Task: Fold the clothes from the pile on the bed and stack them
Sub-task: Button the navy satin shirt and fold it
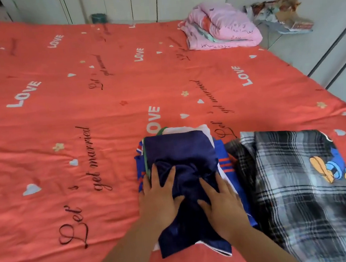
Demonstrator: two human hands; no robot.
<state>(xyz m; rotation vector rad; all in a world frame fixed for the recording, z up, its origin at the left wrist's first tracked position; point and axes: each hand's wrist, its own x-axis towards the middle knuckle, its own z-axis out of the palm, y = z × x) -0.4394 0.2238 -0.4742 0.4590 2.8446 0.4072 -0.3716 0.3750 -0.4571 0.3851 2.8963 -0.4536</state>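
While the left hand (159, 196) is lying flat on the left side of the stack (224, 155), fingers straight and spread, gripping nothing, it is pinning the navy garment (180, 151) that is sitting bunched on top of the stack. Further right, the right hand (222, 199) is pressing likewise, fingers extended, holding nothing. Both palms should be sweeping the central wrinkle outward, then squaring edges with the layers beneath. Right of the stack, a plaid garment (293, 183) is lying spread.

A wide bed (47, 183) under a coral-red sheet (122, 83) printed with LOVE filled the room. Pale cabinet doors (115, 4) lined the far side. A folded pink quilt (221, 28) sat at the bed's far corner, with grey floor (299, 53) to the right.
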